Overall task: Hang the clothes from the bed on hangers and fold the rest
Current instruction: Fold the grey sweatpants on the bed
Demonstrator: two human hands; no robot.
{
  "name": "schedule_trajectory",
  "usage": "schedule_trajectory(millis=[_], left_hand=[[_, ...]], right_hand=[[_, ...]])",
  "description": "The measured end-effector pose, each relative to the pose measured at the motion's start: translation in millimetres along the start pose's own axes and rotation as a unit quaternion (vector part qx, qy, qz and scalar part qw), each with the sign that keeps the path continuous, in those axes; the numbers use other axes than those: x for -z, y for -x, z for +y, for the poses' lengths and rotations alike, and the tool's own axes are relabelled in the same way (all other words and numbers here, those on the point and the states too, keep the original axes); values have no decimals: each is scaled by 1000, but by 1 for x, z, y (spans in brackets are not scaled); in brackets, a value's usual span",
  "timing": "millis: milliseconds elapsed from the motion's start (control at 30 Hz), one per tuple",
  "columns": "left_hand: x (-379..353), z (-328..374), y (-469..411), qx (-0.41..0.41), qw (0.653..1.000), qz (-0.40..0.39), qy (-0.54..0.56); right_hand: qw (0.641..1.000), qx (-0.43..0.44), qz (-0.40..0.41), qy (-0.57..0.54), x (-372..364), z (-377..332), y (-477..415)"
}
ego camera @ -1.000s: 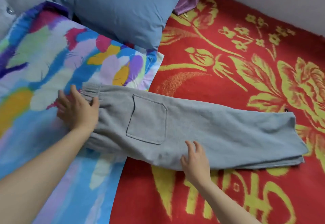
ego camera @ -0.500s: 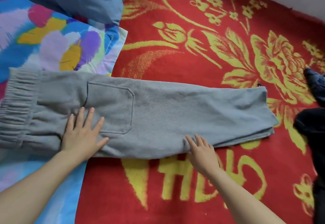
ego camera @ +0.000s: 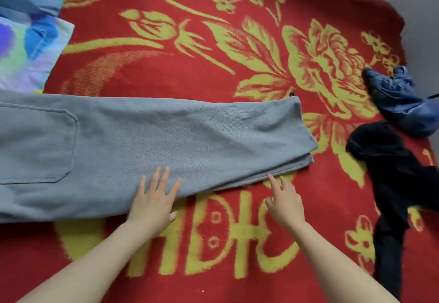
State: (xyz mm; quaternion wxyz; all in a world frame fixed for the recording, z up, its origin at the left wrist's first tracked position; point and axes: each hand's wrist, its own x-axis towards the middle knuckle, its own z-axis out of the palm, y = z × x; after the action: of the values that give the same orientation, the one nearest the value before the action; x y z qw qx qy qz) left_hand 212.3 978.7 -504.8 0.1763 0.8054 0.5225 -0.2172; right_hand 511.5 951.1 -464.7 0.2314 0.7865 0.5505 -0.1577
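On the red blanket [ego camera: 213, 69] the grey pants [ego camera: 190, 134] lie flat, 1 leg stacked on the other, with the cuffs to the right and the waist cut off at the left edge. The left hand [ego camera: 153, 204] rests flat on the near edge of the legs, fingers straight and spread, gripping nothing. The right hand [ego camera: 286, 204] sits nearer the cuffs, fingers loosely extended, their tips touching the near edge where the 2 layers show; it pinches nothing.

The next move is probably folding the cuffs toward the waist. The layers sit slightly offset at the cuffs, so catching only the top leg would pull them apart and skew the fold. The cloth could also drag on the fuzzy blanket and wrinkle. A black garment [ego camera: 392, 172] and a blue garment [ego camera: 401, 103] lie near the cuffs but apart from them, and a wide sweep might snag either.
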Motion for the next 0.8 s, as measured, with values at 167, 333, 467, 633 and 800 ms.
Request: schedule_trajectory(millis=[167,333,467,633,800], left_hand=[[6,62,-29,67,997,-1,48],[10,76,-50,94,991,-90,38],[11,64,-55,111,991,-58,38],[10,58,-56,105,993,-45,34],[6,42,-48,40,997,-69,-14]], right_hand=[[973,-95,5,-209,5,64,-42],[863,-181,4,-472,5,96,-92],[779,-221,-3,-586,9,103,-122],[711,-267,-50,-649,18,103,-156],[675,-312,-95,-662,22,117,-168]])
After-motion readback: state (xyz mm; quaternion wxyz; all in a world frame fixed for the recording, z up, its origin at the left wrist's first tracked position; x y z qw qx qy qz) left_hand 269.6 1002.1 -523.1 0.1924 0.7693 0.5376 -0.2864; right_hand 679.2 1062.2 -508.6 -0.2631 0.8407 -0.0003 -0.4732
